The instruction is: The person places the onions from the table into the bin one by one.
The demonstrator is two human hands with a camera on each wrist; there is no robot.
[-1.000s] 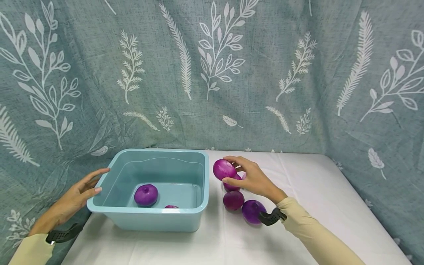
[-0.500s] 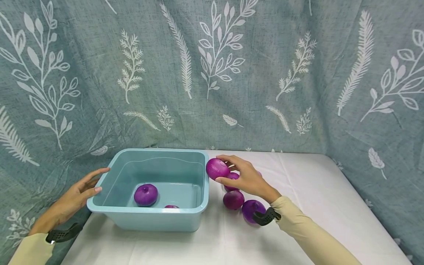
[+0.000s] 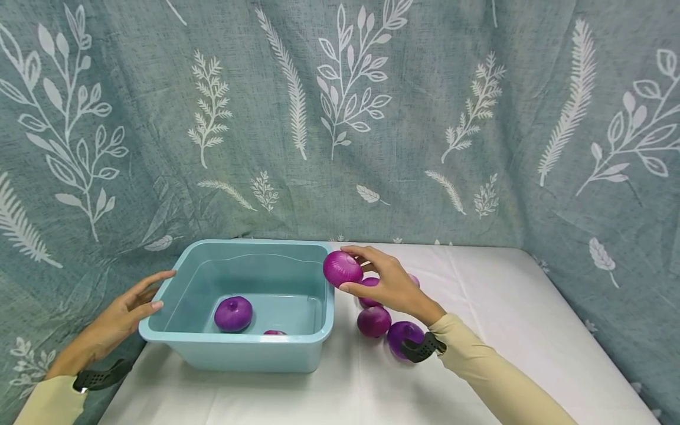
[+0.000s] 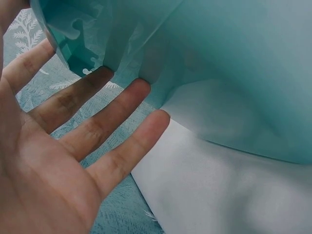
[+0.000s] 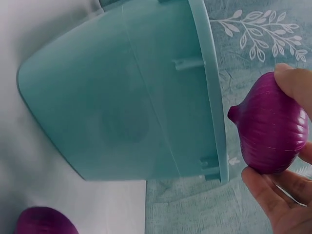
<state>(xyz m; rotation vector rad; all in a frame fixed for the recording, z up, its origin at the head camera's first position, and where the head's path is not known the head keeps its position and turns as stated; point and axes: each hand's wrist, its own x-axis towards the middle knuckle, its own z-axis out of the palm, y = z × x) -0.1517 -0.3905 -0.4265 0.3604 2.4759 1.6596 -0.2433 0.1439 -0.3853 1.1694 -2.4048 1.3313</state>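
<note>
My right hand [image 3: 390,286] pinches a purple-red onion [image 3: 342,268] between thumb and fingertips, at the height of the right rim of a light blue plastic tub [image 3: 239,338]. In the right wrist view the held onion [image 5: 273,126] appears just past the rim, its pointed tip towards the tub. My left hand [image 3: 119,313] touches the tub's left rim; the left wrist view shows its fingers [image 4: 131,146] spread and fairly straight along the outer wall. Inside the tub lie a dark purple onion [image 3: 234,313] and another reddish one [image 3: 274,332], mostly hidden by the front wall.
Right of the tub, several more onions rest on the white cloth, including a dark red one [image 3: 374,321] and a violet one [image 3: 405,339] partly behind my wrist strap. A patterned grey-green curtain [image 3: 425,118] closes off the back and sides.
My right hand has carried the onion left, from beside the tub to its right rim, uncovering more of the onions behind. The left hand and the tub have stayed put.
</note>
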